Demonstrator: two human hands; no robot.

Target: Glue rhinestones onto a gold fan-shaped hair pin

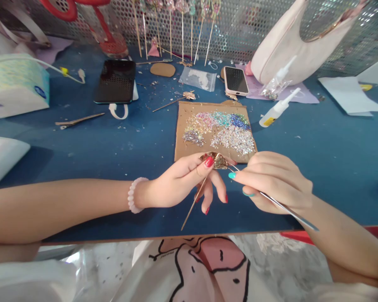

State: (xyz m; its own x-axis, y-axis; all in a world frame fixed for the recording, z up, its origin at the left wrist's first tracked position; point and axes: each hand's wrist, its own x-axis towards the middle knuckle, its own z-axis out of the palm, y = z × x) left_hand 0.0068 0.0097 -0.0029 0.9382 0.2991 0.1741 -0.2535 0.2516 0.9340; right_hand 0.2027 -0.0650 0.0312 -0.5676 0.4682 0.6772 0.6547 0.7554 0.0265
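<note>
Between thumb and fingers, my left hand [176, 176] grips a gold hair stick [221, 161]. Its ornate head is partly covered by the thumb, and its thin shaft slants down to the left below the palm. My right hand [275, 180] is closed on silver tweezers [291, 212], whose tips reach the right side of the ornament; whether they pinch anything is too small to tell. Just beyond both hands lies a cardboard sheet [183, 152], with piles of small rhinestones [234, 139] in clear, pink, yellow, teal and blue.
A glue bottle [279, 110] lies right of the cardboard. Behind are another hair stick [189, 96], a plastic bag [198, 79], a white-edged phone [235, 80] and a black phone [116, 82]. A hair clip [78, 121] and tissue box [17, 86] are left; a handbag [277, 46] stands back right.
</note>
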